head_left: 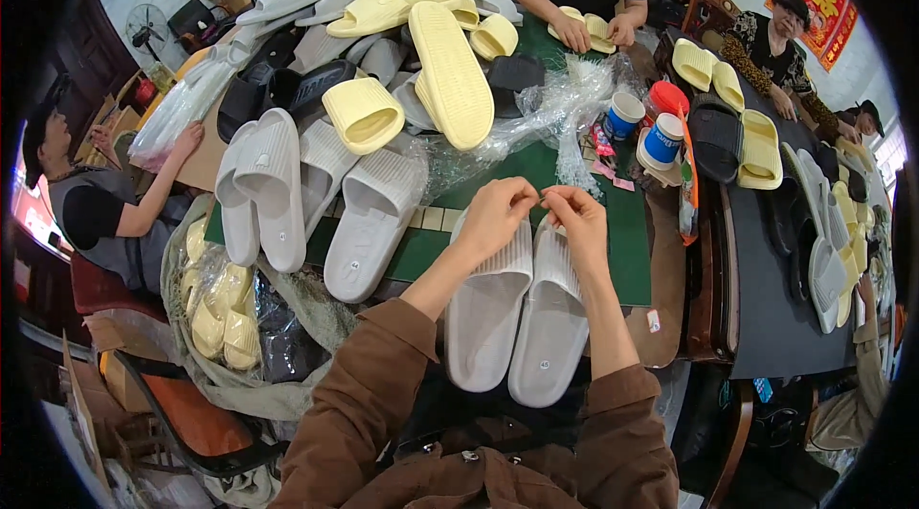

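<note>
A pair of grey slide sandals lies side by side in front of me at the table's near edge, toes away from me: the left slide (481, 332) and the right slide (549, 346), which has a small round white sticker on its heel. Over their straps, my left hand (499, 214) and my right hand (578, 225) meet with fingertips pinched close together. Whatever is between the fingertips is too small to make out. Left of the pair, another grey slide (362, 246) lies apart, also with a round heel sticker.
A high heap of yellow (450, 68), grey and black slides covers the table's left side. Crumpled clear plastic wrap (550, 116) and paper cups (662, 140) stand beyond my hands. A sack (316, 317) holds bagged slides. Several co-workers sit around; one handles yellow slides (597, 30).
</note>
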Demonstrator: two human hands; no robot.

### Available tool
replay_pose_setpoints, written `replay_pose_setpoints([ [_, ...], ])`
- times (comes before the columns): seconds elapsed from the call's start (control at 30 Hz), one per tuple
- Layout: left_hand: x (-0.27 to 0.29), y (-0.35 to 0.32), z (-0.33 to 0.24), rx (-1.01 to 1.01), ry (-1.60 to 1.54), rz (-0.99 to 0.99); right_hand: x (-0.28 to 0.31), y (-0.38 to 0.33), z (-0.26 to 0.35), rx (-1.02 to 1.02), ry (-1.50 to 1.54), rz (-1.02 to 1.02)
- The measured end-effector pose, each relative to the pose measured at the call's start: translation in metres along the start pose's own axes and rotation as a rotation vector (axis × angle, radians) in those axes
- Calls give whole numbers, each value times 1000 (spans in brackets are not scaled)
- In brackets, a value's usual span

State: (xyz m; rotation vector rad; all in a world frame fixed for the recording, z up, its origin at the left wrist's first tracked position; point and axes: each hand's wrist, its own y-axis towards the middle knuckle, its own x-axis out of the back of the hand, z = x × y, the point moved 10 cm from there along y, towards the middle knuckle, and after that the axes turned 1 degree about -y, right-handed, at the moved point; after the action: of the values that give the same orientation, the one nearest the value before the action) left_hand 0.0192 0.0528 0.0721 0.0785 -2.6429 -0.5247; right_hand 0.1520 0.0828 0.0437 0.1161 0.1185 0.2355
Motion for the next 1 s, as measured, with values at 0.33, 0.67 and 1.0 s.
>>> replay_pose_setpoints([
  [0.33, 12, 0, 4, 59, -68, -120, 5, 0, -2, -38, 37, -19],
  [0.67, 3, -2, -4, 14, 67, -55, 1, 2, -4, -25, 30, 9],
  [1.0, 1, -4, 0, 17, 124, -40, -6, 1, -6, -64, -15, 62],
])
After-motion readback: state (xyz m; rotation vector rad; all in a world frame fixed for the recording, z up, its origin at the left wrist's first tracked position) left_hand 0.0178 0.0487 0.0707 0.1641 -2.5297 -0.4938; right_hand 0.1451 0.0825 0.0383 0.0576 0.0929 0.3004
